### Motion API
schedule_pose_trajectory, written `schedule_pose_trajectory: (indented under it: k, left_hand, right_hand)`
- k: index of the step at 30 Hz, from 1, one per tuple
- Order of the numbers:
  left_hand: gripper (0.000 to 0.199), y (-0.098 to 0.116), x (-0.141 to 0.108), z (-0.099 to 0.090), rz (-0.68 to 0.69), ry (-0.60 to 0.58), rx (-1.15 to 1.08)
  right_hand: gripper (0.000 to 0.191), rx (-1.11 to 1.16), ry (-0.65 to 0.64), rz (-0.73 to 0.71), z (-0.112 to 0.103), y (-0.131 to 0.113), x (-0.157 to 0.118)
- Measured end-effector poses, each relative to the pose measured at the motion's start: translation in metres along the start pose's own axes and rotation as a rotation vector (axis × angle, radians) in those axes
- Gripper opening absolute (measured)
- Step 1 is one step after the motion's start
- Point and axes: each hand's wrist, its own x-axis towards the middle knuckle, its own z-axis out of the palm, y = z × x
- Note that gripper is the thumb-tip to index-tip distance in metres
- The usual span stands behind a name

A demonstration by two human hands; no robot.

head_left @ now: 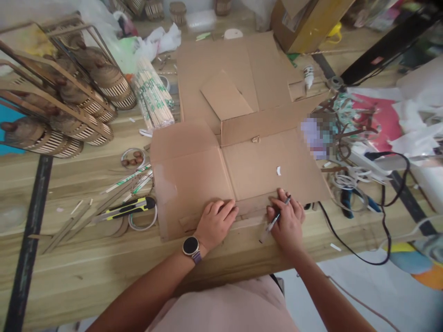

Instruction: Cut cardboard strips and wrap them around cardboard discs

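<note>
A flattened cardboard box [190, 170] lies unfolded on the wooden table in front of me, its near edge close to the table's front. My left hand [217, 221] rests on that near edge, fingers stretched out and a little bent, with a watch on the wrist. In my right hand [289, 221] is a pen [276, 220], held slanted between the fingers. That hand also touches the cardboard's near edge. A small white scrap [278, 171] lies on the right panel. Behind it a loose cardboard piece [226, 97] overlaps the far panels.
To the left are a utility knife [128, 209], thin strips and a ring with brown beads [133, 159]. Wooden lantern-like crafts [90, 106] and a bundle of wrapped sticks [152, 94] stand farther back. Pliers [348, 203], a black cable [382, 230] and coiled cords are at right.
</note>
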Motion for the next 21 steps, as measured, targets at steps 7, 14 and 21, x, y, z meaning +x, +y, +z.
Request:
schedule_pose_trajectory:
  k: [7,14,21]
  left_hand:
    - [0.028,0.0015,-0.0002,0.0009,0.020,-0.017,0.062]
    - [0.031,0.0036,-0.0012,0.0006,0.055,-0.041,0.132]
    - [0.033,0.0051,-0.0012,0.0014,0.057,-0.022,0.146]
  right_hand:
    - [0.023,-0.023,0.014,-0.019,0.0021,0.0015,-0.0003]
    - [0.023,-0.045,0.024,-0.038,0.0027,0.0020,0.0000]
    - [0.022,-0.066,0.032,-0.064,0.0034,0.0038,0.0002]
